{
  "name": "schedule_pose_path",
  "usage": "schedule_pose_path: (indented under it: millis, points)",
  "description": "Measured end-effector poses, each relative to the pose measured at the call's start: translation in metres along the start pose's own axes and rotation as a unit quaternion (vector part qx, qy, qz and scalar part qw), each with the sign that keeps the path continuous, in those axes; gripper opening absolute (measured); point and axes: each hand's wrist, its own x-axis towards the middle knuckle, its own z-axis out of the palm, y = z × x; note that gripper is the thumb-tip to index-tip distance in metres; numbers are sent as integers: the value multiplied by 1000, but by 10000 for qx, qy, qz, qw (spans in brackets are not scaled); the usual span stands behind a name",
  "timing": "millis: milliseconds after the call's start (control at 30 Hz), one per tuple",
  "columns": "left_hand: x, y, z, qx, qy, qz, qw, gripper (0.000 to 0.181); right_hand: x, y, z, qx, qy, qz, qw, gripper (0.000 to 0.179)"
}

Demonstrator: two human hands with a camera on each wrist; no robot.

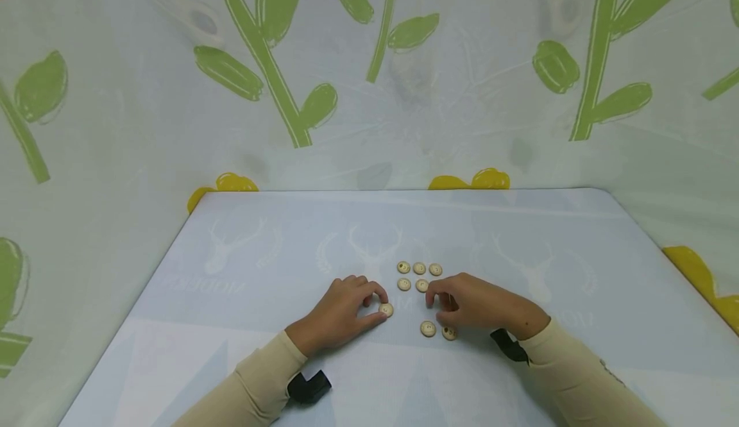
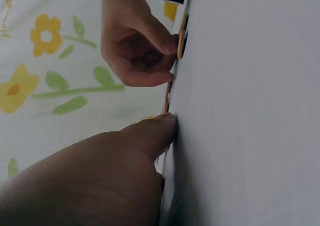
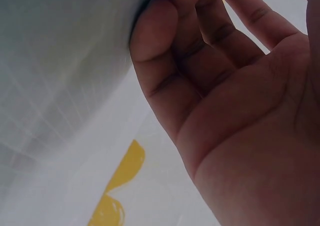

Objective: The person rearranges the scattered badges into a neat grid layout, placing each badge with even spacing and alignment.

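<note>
My left hand (image 1: 345, 310) pinches a round pale wooden button (image 1: 386, 310) between thumb and index finger at the table surface. My right hand (image 1: 479, 302) hovers low over the table with thumb and index finger apart and nothing seen between them. By its index fingertip lies one button (image 1: 422, 285). Under its thumb side sit a dark-spotted button (image 1: 449, 333) and a plainer button (image 1: 428, 329). Beyond the hands, several more buttons (image 1: 403, 267) form two short rows. In the right wrist view, the right palm (image 3: 250, 116) shows its fingers bent.
The table (image 1: 260, 222) wears a pale blue-grey cover with antler prints. Its back edge meets a curtain (image 1: 462, 113) with green leaves and yellow flowers. Black straps (image 1: 308, 387) sit at both wrists over beige sleeves.
</note>
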Motion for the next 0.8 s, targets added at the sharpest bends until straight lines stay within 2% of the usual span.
schedule_pose_path:
  millis: [233,533,800]
  points:
    - [0,0,-1,-39,16,-13,10000,21,3,2,4,-224,141,27,9996,17]
    - [0,0,-1,-14,2,-23,10000,21,3,0,3,-245,100,66,9996,17]
    - [0,1,0,-46,-17,-39,10000,21,1,-2,4,-128,-26,-190,9997,17]
